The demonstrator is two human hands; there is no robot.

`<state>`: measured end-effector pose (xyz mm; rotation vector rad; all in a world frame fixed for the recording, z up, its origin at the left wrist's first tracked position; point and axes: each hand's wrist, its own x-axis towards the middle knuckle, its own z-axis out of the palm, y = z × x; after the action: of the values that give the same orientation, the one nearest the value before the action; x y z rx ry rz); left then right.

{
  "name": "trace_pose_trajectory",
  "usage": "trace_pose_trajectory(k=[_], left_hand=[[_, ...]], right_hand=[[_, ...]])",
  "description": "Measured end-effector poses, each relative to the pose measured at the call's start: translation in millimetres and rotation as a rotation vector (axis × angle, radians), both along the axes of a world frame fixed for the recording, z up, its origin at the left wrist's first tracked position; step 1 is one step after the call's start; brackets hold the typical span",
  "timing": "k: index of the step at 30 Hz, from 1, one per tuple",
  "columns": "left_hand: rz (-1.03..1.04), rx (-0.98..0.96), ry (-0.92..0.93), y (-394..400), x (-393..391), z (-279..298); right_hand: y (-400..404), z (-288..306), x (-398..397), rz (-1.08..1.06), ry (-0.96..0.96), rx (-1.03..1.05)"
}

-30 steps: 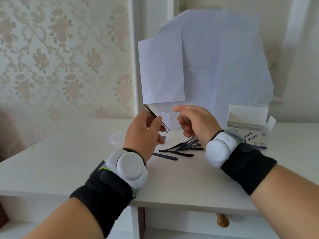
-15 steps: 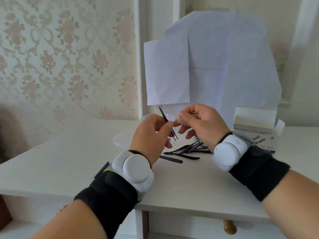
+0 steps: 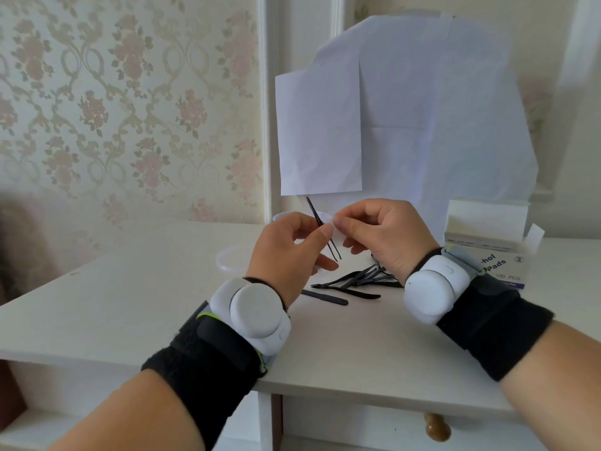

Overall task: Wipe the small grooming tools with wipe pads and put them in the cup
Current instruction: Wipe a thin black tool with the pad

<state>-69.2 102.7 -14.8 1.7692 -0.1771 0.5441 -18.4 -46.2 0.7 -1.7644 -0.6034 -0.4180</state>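
Right now my left hand (image 3: 289,252) pinches the black tweezers (image 3: 322,229) mid-shaft, tilted above the table (image 3: 136,297), while my right hand (image 3: 380,236) pinches a small white wipe pad (image 3: 336,232) against them. I judge the tweezers light, stiff and slippery, best held at the middle so both ends stay free; the pad looks limp and thin. Behind my left hand the cup (image 3: 283,217) shows only a sliver of rim. More dark tools (image 3: 354,281) lie partly hidden under my right wrist.
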Motion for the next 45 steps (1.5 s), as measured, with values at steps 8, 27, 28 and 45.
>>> trace_pose_trajectory(k=[8, 27, 28, 45], left_hand=[[0.087, -0.061, -0.059, 3.0, 1.4, 1.1], [0.156, -0.026, -0.125, 8.0, 3.3, 0.5], [0.157, -0.025, -0.124, 8.2, 3.4, 0.5], [0.177, -0.018, -0.14, 10.8, 6.7, -1.0]], right_hand=[[2.2, -0.3, -1.7, 0.073, 0.008, -0.041], [9.2, -3.5, -8.6, 0.177, 0.093, 0.018], [9.2, -3.3, -8.9, 0.186, 0.12, 0.042], [8.0, -3.2, -10.9, 0.258, 0.195, -0.101]])
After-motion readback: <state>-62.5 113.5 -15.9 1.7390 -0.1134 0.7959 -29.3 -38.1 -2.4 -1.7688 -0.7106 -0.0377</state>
